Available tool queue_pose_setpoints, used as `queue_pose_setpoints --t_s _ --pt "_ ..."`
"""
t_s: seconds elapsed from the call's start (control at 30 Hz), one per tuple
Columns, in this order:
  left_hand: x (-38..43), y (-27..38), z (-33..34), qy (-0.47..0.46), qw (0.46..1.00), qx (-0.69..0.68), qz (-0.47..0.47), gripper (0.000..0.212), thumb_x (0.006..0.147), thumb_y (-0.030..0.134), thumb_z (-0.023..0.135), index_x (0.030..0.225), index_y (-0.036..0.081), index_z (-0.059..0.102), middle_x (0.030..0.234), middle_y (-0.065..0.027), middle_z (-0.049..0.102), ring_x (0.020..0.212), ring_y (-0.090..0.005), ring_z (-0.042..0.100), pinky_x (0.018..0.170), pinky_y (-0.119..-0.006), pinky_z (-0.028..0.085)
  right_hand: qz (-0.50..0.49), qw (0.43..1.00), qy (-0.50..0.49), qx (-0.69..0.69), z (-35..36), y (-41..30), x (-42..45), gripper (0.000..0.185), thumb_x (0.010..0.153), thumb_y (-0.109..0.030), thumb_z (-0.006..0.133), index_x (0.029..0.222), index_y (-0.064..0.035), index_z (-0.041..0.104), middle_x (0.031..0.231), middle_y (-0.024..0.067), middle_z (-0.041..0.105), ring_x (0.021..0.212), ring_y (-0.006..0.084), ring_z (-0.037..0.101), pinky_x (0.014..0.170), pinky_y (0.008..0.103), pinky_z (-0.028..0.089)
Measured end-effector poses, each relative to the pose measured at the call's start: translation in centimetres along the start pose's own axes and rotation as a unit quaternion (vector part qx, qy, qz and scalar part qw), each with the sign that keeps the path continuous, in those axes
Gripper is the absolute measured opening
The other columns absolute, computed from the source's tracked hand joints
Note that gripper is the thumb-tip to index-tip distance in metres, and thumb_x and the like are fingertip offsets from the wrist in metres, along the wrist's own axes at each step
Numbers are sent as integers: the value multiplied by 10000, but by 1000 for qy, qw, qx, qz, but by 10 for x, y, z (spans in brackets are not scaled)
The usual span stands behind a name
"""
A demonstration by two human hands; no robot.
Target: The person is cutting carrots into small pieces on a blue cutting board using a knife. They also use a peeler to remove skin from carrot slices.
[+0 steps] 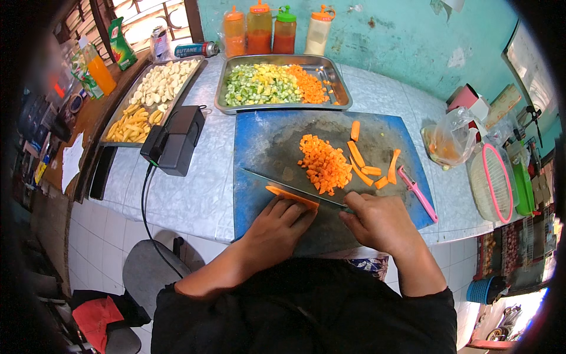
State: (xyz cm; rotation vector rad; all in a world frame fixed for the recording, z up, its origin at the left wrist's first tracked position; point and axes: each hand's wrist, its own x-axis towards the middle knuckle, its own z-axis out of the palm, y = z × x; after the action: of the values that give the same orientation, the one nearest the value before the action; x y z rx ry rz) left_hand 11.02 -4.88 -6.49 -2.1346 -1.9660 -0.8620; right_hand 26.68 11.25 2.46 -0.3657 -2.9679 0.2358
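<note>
On a worn blue cutting board (258, 132), my left hand (279, 225) presses a long piece of carrot (294, 197) flat with its fingertips. My right hand (378, 221) grips the handle of a kitchen knife (294, 188), whose blade lies just beyond the carrot and slants toward the upper left. Most of the handle is hidden in my fist. Past the blade sits a heap of diced carrot (325, 166). Several carrot sticks and offcuts (356, 153) lie to its right. A pink peeler (418, 194) rests along the board's right edge.
Behind the board stands a metal tray (283, 107) of diced vegetables, with sauce bottles (258, 33) beyond. At left are another tray (183, 82), a black device (181, 141) and its cable (143, 201). A plastic bag (451, 137) and pink-rimmed basket (491, 186) stand right.
</note>
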Motion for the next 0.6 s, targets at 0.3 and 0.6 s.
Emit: queue_pose_setpoints --t_s 0.3,0.6 --pt "0 0 -4 -28 1000 3 -2 471 764 79 546 1229 11 571 1217 -159 511 1179 -353 468 1081 -463 338 21 999 -23 17 0 -3 1 203 874 -276 593 881 -75 565 692 149 628 647 372 626 567 494 482" --pt "30 -24 -50 207 973 -75 75 284 728 -8 677 1010 20 678 880 -96 647 740 -276 634 675 -381 529 43 991 -124 22 -2 4 12 238 906 -294 534 878 -60 571 678 191 633 663 410 625 595 522 481"
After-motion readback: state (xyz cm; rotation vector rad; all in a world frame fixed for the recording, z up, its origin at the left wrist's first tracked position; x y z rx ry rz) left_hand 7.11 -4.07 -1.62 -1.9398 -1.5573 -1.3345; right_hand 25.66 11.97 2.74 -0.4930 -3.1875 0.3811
